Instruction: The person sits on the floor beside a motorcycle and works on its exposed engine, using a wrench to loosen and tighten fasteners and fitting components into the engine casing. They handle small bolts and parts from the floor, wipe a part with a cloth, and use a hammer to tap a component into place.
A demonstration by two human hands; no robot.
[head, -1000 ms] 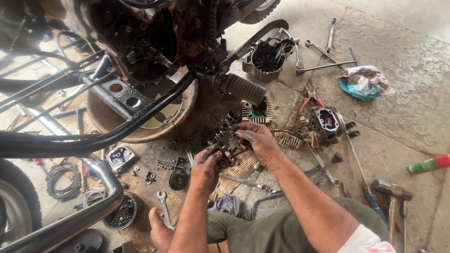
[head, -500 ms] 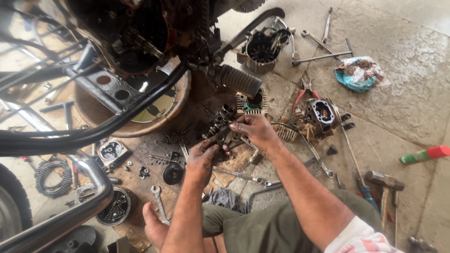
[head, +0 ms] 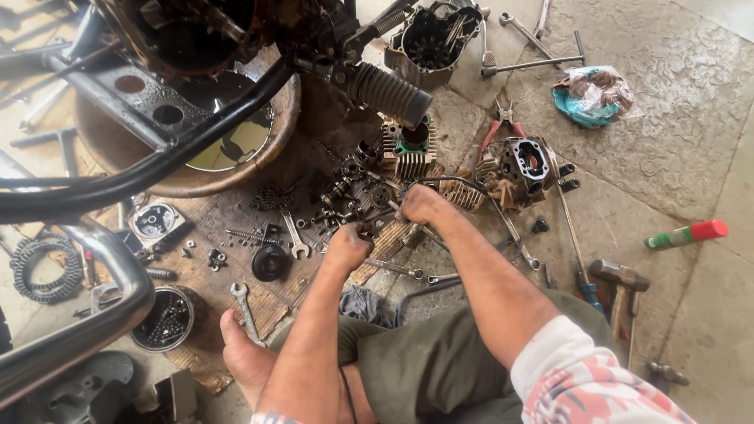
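Greasy engine parts (head: 357,196) on the floor: your left hand (head: 348,246) and right hand (head: 420,204) both have a closed grip on them.

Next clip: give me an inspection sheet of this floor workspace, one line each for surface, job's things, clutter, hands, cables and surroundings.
Surface: stone floor, with greasy cardboard under the parts.
Job's things: heap of small engine parts under both hands; finned cylinder behind it.
Clutter: spanner, pliers, hammer, cylinder head, green and red can, tin of small parts.
Hands: left hand and right hand are closed down on the heap; what each holds is hidden.
Cables: thin cable looping past the right hand.
Surroundings: motorcycle frame overhead, oil pan, the person's bare foot.
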